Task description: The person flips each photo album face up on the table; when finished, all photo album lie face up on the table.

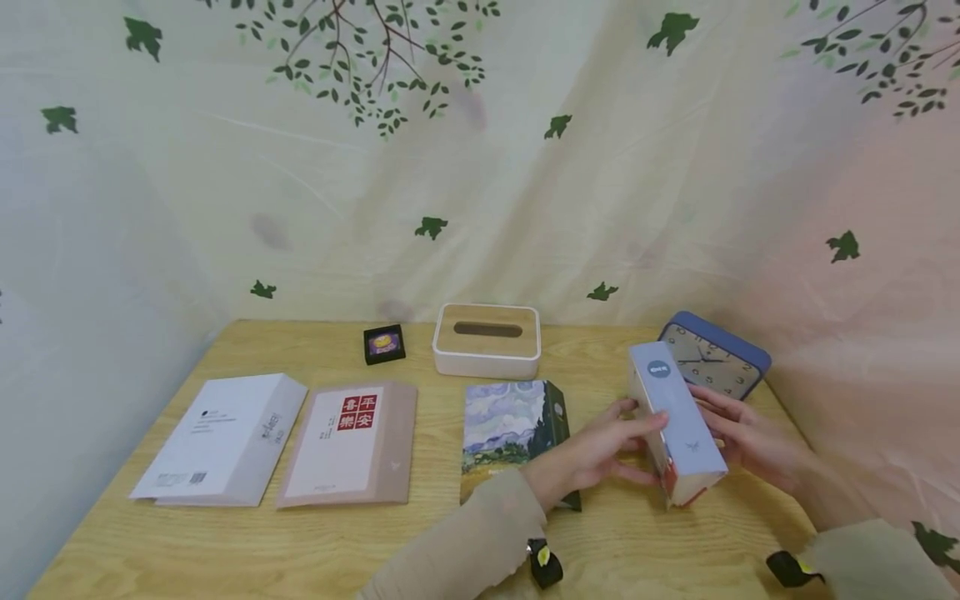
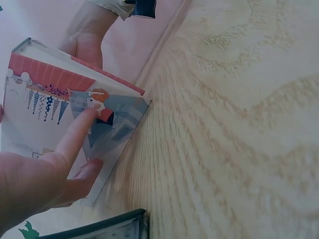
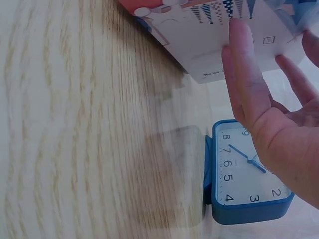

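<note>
Book (image 1: 684, 437), spine (image 1: 675, 396) up, long axis slanting away leftward, left grip (image 1: 606, 446), right grip (image 1: 757, 437) both spread, bracing it

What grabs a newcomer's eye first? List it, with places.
First, probably, the thick blue-spined book between the person's hands, at the right of the table. Next, the blue-framed clock just behind it. Then the bold red square on the pink book, left of centre.
</note>
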`<action>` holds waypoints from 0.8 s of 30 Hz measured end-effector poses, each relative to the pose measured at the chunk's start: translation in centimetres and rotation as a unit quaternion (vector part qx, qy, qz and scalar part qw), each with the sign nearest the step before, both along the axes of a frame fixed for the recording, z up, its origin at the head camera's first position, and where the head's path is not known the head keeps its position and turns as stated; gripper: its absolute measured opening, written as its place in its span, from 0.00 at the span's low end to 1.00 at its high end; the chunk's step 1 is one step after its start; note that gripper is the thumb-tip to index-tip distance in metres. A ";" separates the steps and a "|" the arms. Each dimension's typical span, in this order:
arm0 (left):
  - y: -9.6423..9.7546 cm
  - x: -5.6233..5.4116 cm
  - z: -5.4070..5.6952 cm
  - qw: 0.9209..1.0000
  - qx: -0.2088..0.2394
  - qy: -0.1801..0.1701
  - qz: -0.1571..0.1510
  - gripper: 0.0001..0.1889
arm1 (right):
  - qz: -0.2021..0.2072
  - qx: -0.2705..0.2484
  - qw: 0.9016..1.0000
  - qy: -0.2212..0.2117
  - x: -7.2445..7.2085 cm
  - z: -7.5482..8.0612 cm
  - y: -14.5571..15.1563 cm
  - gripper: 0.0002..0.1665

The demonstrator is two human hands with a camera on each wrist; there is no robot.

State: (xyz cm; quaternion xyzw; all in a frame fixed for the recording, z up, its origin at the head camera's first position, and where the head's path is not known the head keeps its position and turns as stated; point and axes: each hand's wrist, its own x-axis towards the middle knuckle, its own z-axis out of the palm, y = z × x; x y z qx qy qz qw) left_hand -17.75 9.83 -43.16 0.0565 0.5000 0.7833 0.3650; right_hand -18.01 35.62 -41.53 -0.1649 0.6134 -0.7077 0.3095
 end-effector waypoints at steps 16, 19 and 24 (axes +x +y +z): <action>0.1 0.1 -0.1 0.999 0.035 -0.003 0.032 0.33 | -0.001 0.050 0.999 0.014 0.2 -1.6 0.2 0.25; 0.1 0.1 -0.1 0.998 0.043 -0.003 0.037 0.32 | -0.003 0.071 0.997 0.016 0.3 -1.7 0.2 0.24; 0.1 0.2 -0.3 0.998 0.041 0.000 0.036 0.31 | -0.007 0.084 0.996 0.015 0.1 -1.9 0.4 0.23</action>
